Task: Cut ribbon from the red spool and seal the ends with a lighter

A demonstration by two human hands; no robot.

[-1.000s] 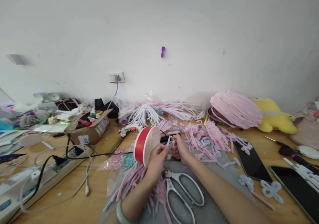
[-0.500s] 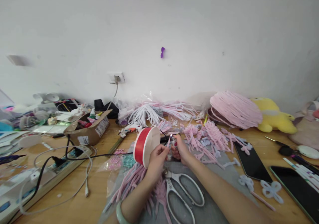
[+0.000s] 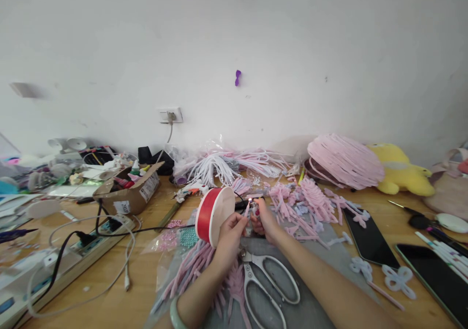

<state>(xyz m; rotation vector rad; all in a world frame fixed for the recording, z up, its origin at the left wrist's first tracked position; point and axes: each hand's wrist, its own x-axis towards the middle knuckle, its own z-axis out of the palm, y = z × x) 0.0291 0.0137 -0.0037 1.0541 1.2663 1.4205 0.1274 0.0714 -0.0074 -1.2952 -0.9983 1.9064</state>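
My left hand (image 3: 228,231) is closed around a red ribbon spool (image 3: 214,213), holding it on edge above the grey mat (image 3: 314,304), and its fingertips pinch the loose ribbon end. My right hand (image 3: 266,223) is closed on a small lighter (image 3: 252,208) right beside it. A tiny bright flame (image 3: 249,201) shows between the two hands at the ribbon end. Large white-handled scissors (image 3: 268,280) lie on the mat just below my wrists. Pink pipe-cleaner pieces (image 3: 190,265) lie under my left forearm.
More pink pipe-cleaner shapes (image 3: 310,200) lie behind my hands. Two dark phones (image 3: 369,239) sit at the right and a yellow plush toy (image 3: 402,175) at the back. A cardboard box (image 3: 129,192), a power strip (image 3: 66,261) with cables and a glue gun (image 3: 192,188) are on the left.
A small flame has appeared at the ribbon end between my hands. Both hands have stayed almost still.
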